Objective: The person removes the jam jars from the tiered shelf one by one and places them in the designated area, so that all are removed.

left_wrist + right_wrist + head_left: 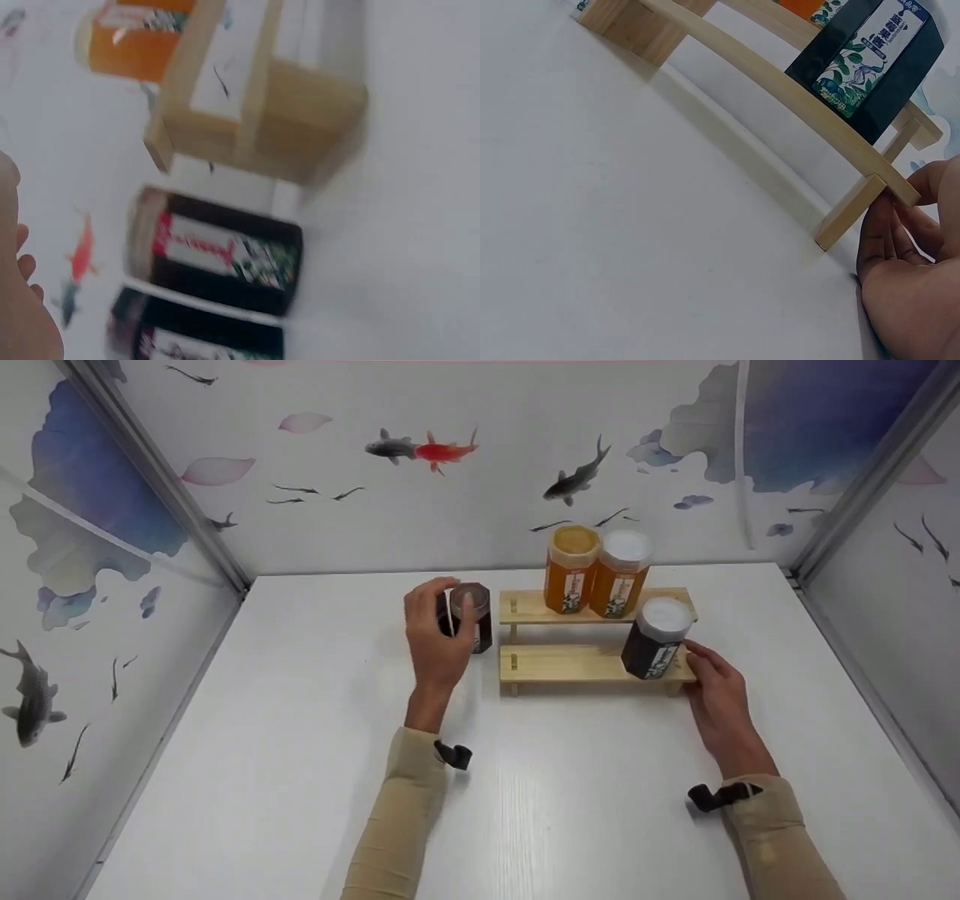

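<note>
White tabletop [300, 750] under fish-patterned walls [420, 450] bears a wooden rack [577, 664].

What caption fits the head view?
Left hand at a dark jar beside the rack; right hand at its end.

Two-step rack [585, 664] sits centre-right of frame on the bench [300, 735]. Upper step, behind: two jars side by side, touching, left jar [571, 568], right jar [621, 572]. Lower step, front: one jar [656, 637] at its right end. Fourth jar [472, 617] stands on the bench just left of the rack, in the left grip [435, 634]. Right grip [716, 690] rests at the rack's lower-right corner.
</note>
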Demonstrator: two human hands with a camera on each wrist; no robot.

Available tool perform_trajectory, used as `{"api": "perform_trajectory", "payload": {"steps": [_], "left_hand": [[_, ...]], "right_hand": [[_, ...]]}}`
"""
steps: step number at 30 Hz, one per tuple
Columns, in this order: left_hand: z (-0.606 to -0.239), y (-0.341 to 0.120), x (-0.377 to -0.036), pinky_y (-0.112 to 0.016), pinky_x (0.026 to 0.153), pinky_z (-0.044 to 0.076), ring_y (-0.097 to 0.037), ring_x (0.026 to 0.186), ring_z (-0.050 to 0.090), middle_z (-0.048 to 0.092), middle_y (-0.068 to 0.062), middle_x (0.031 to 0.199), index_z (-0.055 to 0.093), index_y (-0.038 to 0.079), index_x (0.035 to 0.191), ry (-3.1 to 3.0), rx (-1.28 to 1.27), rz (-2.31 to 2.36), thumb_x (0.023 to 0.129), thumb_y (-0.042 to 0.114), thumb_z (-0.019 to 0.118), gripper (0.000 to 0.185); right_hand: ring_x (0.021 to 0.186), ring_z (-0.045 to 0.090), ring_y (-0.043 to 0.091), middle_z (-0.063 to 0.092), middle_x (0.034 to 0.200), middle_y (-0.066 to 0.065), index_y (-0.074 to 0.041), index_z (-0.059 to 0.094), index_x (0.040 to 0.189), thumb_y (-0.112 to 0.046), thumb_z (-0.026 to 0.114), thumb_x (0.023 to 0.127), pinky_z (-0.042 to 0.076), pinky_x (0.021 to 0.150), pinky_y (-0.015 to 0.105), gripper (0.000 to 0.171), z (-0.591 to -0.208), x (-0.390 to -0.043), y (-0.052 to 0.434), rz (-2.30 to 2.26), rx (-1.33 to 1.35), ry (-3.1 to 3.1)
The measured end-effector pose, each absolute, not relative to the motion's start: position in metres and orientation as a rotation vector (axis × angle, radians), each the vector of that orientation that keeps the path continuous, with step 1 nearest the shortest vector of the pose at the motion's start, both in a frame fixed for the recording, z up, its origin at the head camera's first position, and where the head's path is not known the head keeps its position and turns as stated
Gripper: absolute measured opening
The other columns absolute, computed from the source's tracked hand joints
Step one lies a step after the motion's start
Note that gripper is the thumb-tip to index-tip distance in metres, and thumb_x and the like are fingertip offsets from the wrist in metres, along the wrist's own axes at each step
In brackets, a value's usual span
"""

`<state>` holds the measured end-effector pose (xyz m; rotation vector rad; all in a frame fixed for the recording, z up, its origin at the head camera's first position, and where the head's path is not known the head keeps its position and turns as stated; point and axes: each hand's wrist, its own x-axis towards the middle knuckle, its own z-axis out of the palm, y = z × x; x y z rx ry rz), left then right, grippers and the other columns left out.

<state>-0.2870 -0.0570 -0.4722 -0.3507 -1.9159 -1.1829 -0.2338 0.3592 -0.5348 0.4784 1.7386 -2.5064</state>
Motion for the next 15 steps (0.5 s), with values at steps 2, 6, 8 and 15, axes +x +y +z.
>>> {"api": "perform_trajectory", "payload": {"steps": [2, 6, 8, 15], "left_hand": [[-0.461, -0.033, -0.279, -0.037, 0.11, 0.054, -0.02, 0.124, 0.063, 0.071, -0.006, 0.127, 0.07, 0.008, 0.127, -1.87, -0.49, -1.185, 0.105, 0.022, 0.07, 0.026], [-0.453, 0.018, -0.262, -0.031, 0.104, 0.057, -0.019, 0.116, 0.067, 0.072, -0.005, 0.124, 0.071, 0.009, 0.125, -1.925, -0.737, -1.262, 0.104, 0.02, 0.071, 0.025], [-0.455, 0.042, -0.255, -0.027, 0.103, 0.056, -0.017, 0.116, 0.066, 0.07, -0.003, 0.129, 0.07, 0.01, 0.13, -2.001, -0.84, -1.293, 0.105, 0.024, 0.07, 0.028], [-0.47, 0.105, -0.247, -0.028, 0.117, 0.05, -0.014, 0.14, 0.054, 0.053, -0.002, 0.153, 0.059, 0.028, 0.152, -2.277, -0.946, -1.323, 0.107, 0.042, 0.069, 0.049]], "right_hand": [[0.157, 0.036, 0.012, 0.037, 0.169, -0.004, -0.018, 0.048, 0.163, -0.036, 0.063, 0.111, 0.039, 0.126, 0.026, 0.057, -0.535, -0.234, 0.36, -2.501, 0.486, 1.74], [0.158, 0.035, 0.012, 0.035, 0.171, -0.003, -0.02, 0.047, 0.163, -0.037, 0.063, 0.111, 0.029, 0.133, 0.031, 0.057, -0.534, -0.233, 0.361, -2.493, 0.499, 1.745], [0.158, 0.035, 0.012, 0.035, 0.171, -0.003, -0.02, 0.047, 0.163, -0.037, 0.062, 0.111, 0.029, 0.133, 0.031, 0.056, -0.535, -0.233, 0.361, -2.495, 0.501, 1.747], [0.154, 0.041, 0.011, 0.04, 0.167, -0.003, -0.018, 0.05, 0.162, -0.038, 0.063, 0.111, 0.048, 0.115, 0.017, 0.056, -0.538, -0.233, 0.359, -2.487, 0.457, 1.818]]}}
